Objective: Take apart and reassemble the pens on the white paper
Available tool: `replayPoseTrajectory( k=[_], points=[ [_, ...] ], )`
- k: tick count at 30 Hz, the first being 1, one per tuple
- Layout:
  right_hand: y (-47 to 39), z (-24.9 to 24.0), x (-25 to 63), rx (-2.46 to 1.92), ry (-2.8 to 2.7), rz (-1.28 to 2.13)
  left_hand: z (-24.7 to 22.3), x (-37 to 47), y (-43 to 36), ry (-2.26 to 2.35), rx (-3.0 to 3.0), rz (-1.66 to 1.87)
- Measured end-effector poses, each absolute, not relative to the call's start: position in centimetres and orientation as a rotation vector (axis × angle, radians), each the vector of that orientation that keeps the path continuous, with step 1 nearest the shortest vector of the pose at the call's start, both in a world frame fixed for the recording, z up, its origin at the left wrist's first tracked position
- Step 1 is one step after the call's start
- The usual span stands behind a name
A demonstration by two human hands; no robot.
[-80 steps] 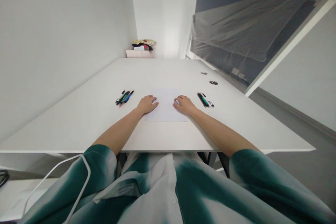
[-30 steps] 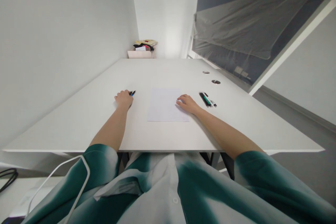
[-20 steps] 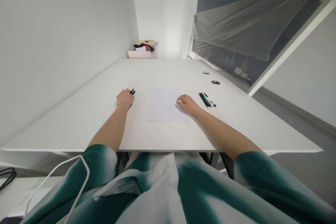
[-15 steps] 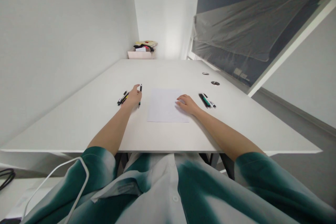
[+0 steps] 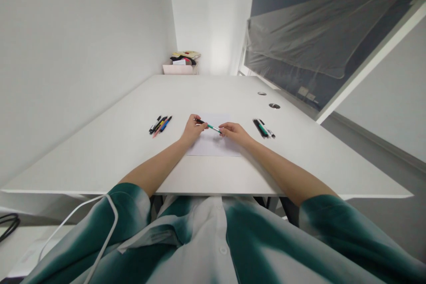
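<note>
A green and black pen (image 5: 213, 128) is held slanted over a white sheet of paper (image 5: 213, 148). My left hand (image 5: 193, 128) is closed on its black end. At the other end, the fingertips of my right hand (image 5: 234, 131) pinch the tip. Left of the paper lies a group of several pens (image 5: 160, 125), among them yellow, pink and blue ones. To the right, a second group of pens (image 5: 262, 128), black, green and white, rests on the table.
The white table (image 5: 206, 93) runs back to a light pink box (image 5: 178, 69) with things piled in it. Two round metal table fittings (image 5: 274, 106) sit at the right. A dark panel under plastic film (image 5: 299, 31) rises along the right side. A white cable (image 5: 109, 226) hangs by my left sleeve.
My left hand has moved right from beside the left pens to above the paper, bringing the pen. My right hand has closed on the pen's tip.
</note>
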State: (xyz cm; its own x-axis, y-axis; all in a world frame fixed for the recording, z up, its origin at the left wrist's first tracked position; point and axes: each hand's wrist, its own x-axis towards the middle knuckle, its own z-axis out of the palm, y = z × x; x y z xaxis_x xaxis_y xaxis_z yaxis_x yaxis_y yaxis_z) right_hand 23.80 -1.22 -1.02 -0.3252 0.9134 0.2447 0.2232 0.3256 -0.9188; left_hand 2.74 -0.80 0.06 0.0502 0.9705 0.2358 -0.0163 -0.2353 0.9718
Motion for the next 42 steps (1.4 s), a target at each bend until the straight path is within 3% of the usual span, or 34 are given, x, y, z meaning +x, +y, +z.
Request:
replayPoseTrajectory(
  k=[22, 42],
  points=[
    [-0.6, -0.7, 25.6, -1.012, -1.377, 1.235, -0.8, -0.1, 1.2, 1.142, 1.614, 1.174],
    [-0.1, -1.4, 25.9, -1.053, -1.336, 1.21, -1.2, -1.2, 1.7, 1.025, 1.442, 1.099]
  ],
)
